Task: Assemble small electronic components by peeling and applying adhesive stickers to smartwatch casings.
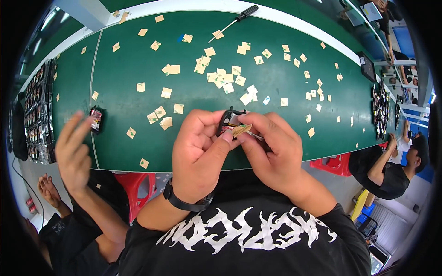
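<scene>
Small black device (225, 121) sits between your two hands, held just over the near edge of the green table (124, 64); your left hand (195, 152) grips its left side, thumb in front; your right hand (278, 152) has its fingers curled in, with the index tip at the device's upper part and the thumb beside a tan square (241, 130), though I cannot tell which of the two it pinches; more tan paper squares (166, 93) lie scattered over the table, many marked with small green print, most of it too small to read; a second black device (95, 120), bearing red and pale markings, lies on the left, near a co-worker's blurred hand (76, 154) with its fingers spread; a black-handled screwdriver (246, 14) lies along the far edge; your black shirt (152, 257) carries big, jagged white lettering across the chest, upside down from this view.
</scene>
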The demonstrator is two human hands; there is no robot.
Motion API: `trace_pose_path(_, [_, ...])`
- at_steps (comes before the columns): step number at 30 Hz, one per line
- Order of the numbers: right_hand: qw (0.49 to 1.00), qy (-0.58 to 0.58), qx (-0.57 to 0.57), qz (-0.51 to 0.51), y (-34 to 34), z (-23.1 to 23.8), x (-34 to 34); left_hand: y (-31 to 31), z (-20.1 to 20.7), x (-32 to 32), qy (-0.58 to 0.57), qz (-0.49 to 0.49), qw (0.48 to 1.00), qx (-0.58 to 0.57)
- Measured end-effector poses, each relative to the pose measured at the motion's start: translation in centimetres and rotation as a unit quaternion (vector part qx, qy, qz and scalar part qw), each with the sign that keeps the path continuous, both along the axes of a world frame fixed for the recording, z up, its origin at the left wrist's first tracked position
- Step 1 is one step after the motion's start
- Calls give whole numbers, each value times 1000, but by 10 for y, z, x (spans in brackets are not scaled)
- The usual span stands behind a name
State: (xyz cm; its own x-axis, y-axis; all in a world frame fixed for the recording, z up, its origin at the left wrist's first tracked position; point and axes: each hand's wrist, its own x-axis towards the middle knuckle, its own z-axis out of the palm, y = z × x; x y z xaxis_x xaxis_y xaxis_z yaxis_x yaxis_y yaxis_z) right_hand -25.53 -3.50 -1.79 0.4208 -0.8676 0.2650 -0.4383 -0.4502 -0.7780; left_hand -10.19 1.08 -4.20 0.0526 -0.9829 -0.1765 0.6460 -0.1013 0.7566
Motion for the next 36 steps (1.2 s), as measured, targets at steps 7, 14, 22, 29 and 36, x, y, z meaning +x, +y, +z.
trace_pose_path(7, [1000,-18,8,-4,-1,-2,0,1,-1,-2,-2,5,1000,12])
trace_pose_path(14, [999,-25,31,7,-6,3,-3,1,1,-1,-20,4,1000,8])
trace_pose_path(22, [998,-37,40,13,-8,-2,-5,-1,1,-3,-10,6,1000,5])
trace_pose_path(29, [996,-1,88,7,-8,14,-3,-5,-1,-1,-5,11,1000,2])
trace_pose_path(36, [982,-86,164,-25,-7,18,-33,-4,3,-3,-8,8,1000,-24])
